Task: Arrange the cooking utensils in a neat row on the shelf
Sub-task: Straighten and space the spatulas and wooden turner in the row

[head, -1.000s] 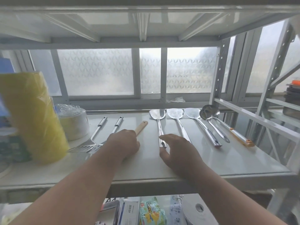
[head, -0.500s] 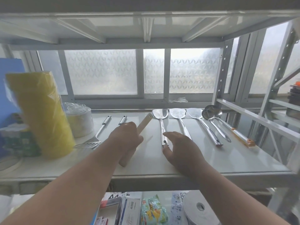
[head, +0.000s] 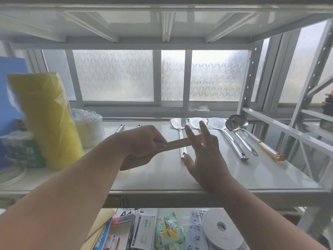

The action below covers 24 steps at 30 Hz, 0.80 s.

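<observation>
My left hand (head: 144,142) grips a wooden spatula (head: 177,144) and holds it lifted above the white shelf (head: 252,177), lying sideways with its handle pointing right. My right hand (head: 207,159) is spread with straight fingers, and its index and middle fingers touch the handle's far end. Behind the hands, three steel spatulas (head: 217,123) lie side by side in a row, blades toward the window. A steel ladle (head: 236,121) and an orange-tipped utensil (head: 270,150) lie right of them. Two steel turner handles (head: 119,128) show left of my left hand.
A tall yellow wrapped roll (head: 46,120) and a wrapped white stack (head: 90,127) stand at the shelf's left, with a green pack (head: 21,150) in front. A shelf upright (head: 248,78) bounds the right. Boxes, packets and a tape roll (head: 219,230) fill the lower shelf.
My left hand lifted the wooden spatula off the shelf and swung it sideways toward the right. My right hand rose from the first steel spatula's handle to meet the wooden handle.
</observation>
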Tool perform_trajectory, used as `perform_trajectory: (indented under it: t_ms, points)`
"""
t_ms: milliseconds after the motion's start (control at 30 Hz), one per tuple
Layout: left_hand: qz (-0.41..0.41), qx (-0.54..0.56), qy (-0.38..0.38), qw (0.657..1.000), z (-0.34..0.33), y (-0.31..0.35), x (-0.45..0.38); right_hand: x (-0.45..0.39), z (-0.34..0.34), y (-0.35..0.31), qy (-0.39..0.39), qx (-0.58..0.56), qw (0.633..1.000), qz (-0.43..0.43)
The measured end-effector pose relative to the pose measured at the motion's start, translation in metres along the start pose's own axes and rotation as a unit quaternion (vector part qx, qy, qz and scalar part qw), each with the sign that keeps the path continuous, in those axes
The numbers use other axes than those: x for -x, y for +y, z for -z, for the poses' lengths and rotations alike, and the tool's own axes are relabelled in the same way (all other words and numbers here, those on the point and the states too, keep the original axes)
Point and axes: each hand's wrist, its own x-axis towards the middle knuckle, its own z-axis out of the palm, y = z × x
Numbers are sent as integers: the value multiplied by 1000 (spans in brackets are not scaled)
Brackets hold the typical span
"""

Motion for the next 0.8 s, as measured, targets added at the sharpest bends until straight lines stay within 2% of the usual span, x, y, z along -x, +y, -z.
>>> perform_trajectory:
  t_ms: [167, 300, 500, 633, 733, 800]
  points:
    - [-9, 9, 19, 1000, 7, -6, 2, -1, -7, 1, 48, 101, 994, 14]
    - [4, -67, 45, 997, 6, -14, 1, -2, -8, 4, 64, 72, 995, 24]
    - [-23, -144, 192, 971, 6, -15, -1, -1, -5, 1, 49, -2, 998, 39]
    - [54, -127, 265, 954, -5, -18, -3, 3, 5, -4, -16, -67, 996, 63]
    - [145, -106, 269, 946, -19, -20, -3, 3, 6, -5, -29, -74, 992, 94]
    - [174, -82, 268, 944, -30, -22, -4, 4, 5, -6, -24, -69, 992, 100]
